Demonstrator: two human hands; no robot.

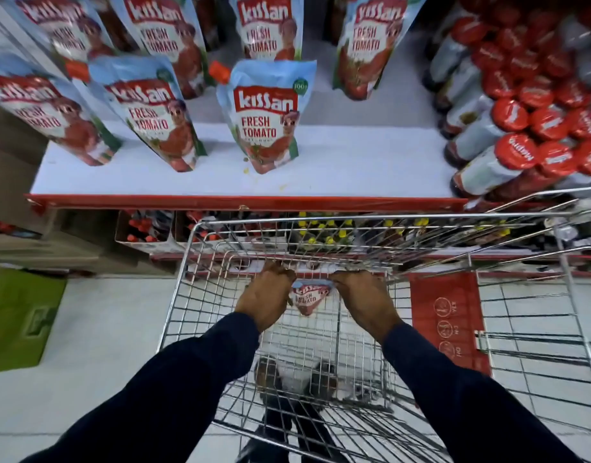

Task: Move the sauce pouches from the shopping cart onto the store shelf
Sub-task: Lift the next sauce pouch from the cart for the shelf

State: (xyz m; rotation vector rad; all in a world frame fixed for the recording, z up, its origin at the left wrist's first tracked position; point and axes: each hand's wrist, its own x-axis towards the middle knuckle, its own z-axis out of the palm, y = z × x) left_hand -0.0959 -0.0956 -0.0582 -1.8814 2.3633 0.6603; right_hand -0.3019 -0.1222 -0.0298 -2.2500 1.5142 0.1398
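White shelf (354, 162) waits above; both hands, left hand (265, 295) and right hand (364, 295), pinch the pouch (308, 297); I should lift it clear of the cart (320, 225) rim.

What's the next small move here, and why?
Probably lift the Kissan pouch straight up out of the cart. The left hand and right hand already grip its two sides deep in the basket, and the white shelf has open space right of the front pouch.

red-capped bottles (516, 115), green bag (17, 315), tiled floor (113, 329)
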